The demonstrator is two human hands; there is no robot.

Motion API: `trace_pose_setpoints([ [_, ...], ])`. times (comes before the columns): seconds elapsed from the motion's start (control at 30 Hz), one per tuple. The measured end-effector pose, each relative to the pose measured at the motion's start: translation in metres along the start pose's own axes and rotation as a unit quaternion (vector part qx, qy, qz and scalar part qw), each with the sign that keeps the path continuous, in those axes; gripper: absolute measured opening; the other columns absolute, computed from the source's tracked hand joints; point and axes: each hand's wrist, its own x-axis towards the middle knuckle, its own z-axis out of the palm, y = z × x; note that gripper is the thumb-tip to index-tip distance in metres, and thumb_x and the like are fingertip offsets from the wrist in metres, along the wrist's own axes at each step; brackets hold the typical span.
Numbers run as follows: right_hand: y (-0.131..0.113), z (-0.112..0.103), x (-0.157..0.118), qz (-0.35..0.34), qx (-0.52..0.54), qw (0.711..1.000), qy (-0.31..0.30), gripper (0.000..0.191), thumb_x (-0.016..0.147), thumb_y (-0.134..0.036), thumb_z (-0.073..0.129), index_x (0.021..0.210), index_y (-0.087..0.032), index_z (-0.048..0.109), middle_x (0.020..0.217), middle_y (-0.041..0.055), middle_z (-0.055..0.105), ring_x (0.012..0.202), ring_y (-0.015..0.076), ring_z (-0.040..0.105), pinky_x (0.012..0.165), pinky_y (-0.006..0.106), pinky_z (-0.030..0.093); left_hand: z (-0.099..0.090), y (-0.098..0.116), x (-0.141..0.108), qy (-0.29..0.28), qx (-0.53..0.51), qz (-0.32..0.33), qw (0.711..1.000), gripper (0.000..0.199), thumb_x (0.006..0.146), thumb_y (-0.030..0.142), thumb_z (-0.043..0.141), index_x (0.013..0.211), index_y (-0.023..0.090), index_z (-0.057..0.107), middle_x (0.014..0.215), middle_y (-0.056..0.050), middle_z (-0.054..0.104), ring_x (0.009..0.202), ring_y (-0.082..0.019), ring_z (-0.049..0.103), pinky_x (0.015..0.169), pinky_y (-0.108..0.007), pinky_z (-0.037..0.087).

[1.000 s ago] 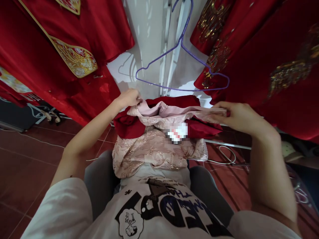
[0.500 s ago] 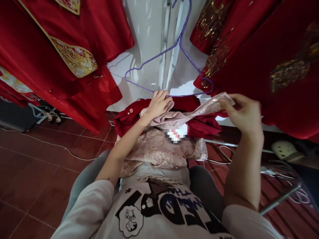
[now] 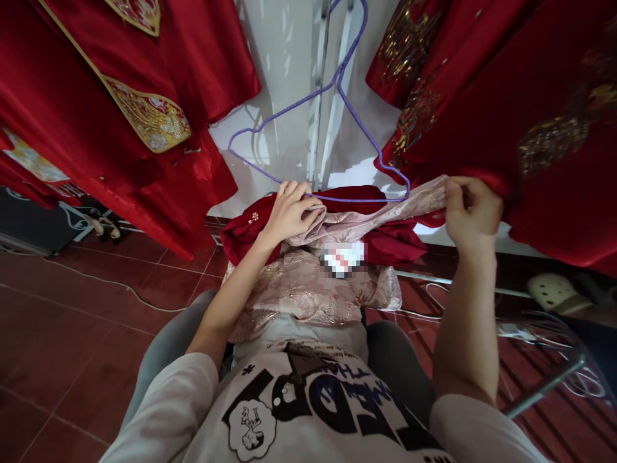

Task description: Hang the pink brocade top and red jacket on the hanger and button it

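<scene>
A pink brocade garment (image 3: 308,283) with shiny gold threads lies across my lap, its upper edge lifted. My left hand (image 3: 290,212) is closed on a folded part of that edge, its fingers over the lower bar of a purple hanger (image 3: 359,119). To the right, my right hand (image 3: 475,209) pinches the far end of the pulled-out pink strip between thumb and fingers. The strip runs taut just below the hanger bar. Under it lies a red cloth (image 3: 248,231) with a small flower ornament. A blurred white-and-red patch (image 3: 343,258) rests on the pink fabric.
Red embroidered garments hang at left (image 3: 178,83) and right (image 3: 544,96). White metal poles (image 3: 332,109) stand behind the hanger. On the tiled floor are a cable (image 3: 144,302), shoes (image 3: 103,226), a pale clog (image 3: 550,290) and a metal bar (image 3: 547,386).
My left hand has shifted a little left, and the hanger has tilted and moved left and lower with it. My right hand has turned slightly and draws the pink strip straighter.
</scene>
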Motion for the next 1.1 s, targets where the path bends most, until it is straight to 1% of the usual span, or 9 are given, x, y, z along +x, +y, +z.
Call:
trace_pose_setpoints([
  [0.1,-0.004,0.003,0.0,-0.003,0.023,0.998,0.055,0.036,0.089,-0.043,0.048,0.1,-0.017,0.07,0.09,0.0112,0.072,0.081,0.0217,0.068,0.077,0.035,0.053,0.001,0.001,0.001,-0.001,-0.013,-0.002,1.0,0.022,0.095,0.036,0.054,0.097,0.029,0.074,0.103,-0.009,0.062,0.105,-0.03,0.053,0.102,-0.054,0.035],
  [0.2,-0.013,0.01,0.001,-0.01,0.027,0.996,0.083,0.034,0.088,-0.043,0.047,0.095,-0.017,0.068,0.089,0.0107,0.07,0.079,0.0212,0.066,0.075,0.037,0.053,0.006,0.006,0.003,0.001,-0.026,-0.006,1.0,0.023,0.096,0.036,0.052,0.097,0.029,0.075,0.105,-0.009,0.062,0.105,-0.03,0.053,0.101,-0.053,0.035],
  [0.3,-0.03,0.02,0.004,-0.034,0.027,0.993,0.11,0.029,0.09,-0.037,0.042,0.09,-0.017,0.063,0.093,0.0121,0.068,0.085,0.0218,0.065,0.08,0.039,0.053,0.009,0.01,0.004,0.005,-0.031,-0.006,0.999,0.023,0.095,0.036,0.053,0.095,0.029,0.075,0.104,-0.009,0.062,0.105,-0.03,0.053,0.1,-0.053,0.036],
  [0.47,-0.063,0.033,0.019,-0.094,0.047,0.987,0.125,0.02,0.092,-0.029,0.041,0.086,-0.018,0.057,0.095,0.012,0.064,0.095,0.022,0.063,0.089,0.04,0.05,0.009,0.015,0.008,-0.012,-0.046,0.002,0.999,0.018,0.092,0.033,0.057,0.09,0.027,0.074,0.103,-0.01,0.064,0.105,-0.031,0.054,0.099,-0.053,0.036],
  [0.6,-0.081,0.044,0.041,-0.134,0.061,0.982,0.121,0.017,0.093,-0.025,0.039,0.084,-0.02,0.053,0.094,0.0111,0.061,0.097,0.0218,0.061,0.093,0.041,0.048,0.018,0.016,0.025,-0.038,-0.091,0.008,0.995,0.012,0.089,0.025,0.06,0.088,0.025,0.072,0.102,-0.007,0.067,0.103,-0.028,0.058,0.096,-0.049,0.037],
  [0.77,-0.086,0.057,0.054,-0.091,0.059,0.981,0.158,0.017,0.095,-0.022,0.04,0.084,-0.021,0.053,0.098,0.0137,0.061,0.097,0.0219,0.061,0.095,0.038,0.047,0.037,0.018,0.047,-0.056,-0.143,-0.004,0.988,0.008,0.088,0.022,0.063,0.086,0.024,0.07,0.097,-0.003,0.068,0.099,-0.024,0.062,0.095,-0.046,0.037],
  [0.83,-0.086,0.06,0.052,-0.064,0.052,0.986,0.146,0.02,0.098,-0.023,0.037,0.09,-0.02,0.055,0.103,0.0158,0.064,0.1,0.0224,0.062,0.096,0.037,0.046,0.039,0.019,0.049,-0.06,-0.15,-0.011,0.987,0.007,0.088,0.022,0.063,0.087,0.024,0.07,0.099,-0.003,0.068,0.1,-0.024,0.062,0.096,-0.047,0.037],
  [0.97,-0.086,0.057,0.047,-0.074,0.014,0.993,0.09,0.025,0.101,-0.028,0.035,0.101,-0.018,0.058,0.106,0.0136,0.067,0.104,0.0236,0.063,0.095,0.039,0.046,0.032,0.022,0.044,-0.073,-0.156,-0.015,0.985,0.006,0.086,0.02,0.064,0.086,0.025,0.069,0.102,-0.003,0.068,0.105,-0.025,0.062,0.097,-0.048,0.037],
  [1.1,-0.08,0.05,0.051,-0.118,-0.01,0.988,0.099,0.029,0.101,-0.038,0.043,0.102,-0.016,0.06,0.106,0.0122,0.066,0.108,0.0253,0.061,0.1,0.043,0.043,0.015,0.021,0.046,-0.088,-0.196,0.01,0.977,0.011,0.086,0.014,0.063,0.083,0.024,0.066,0.115,-0.002,0.067,0.113,-0.022,0.061,0.104,-0.047,0.037],
])
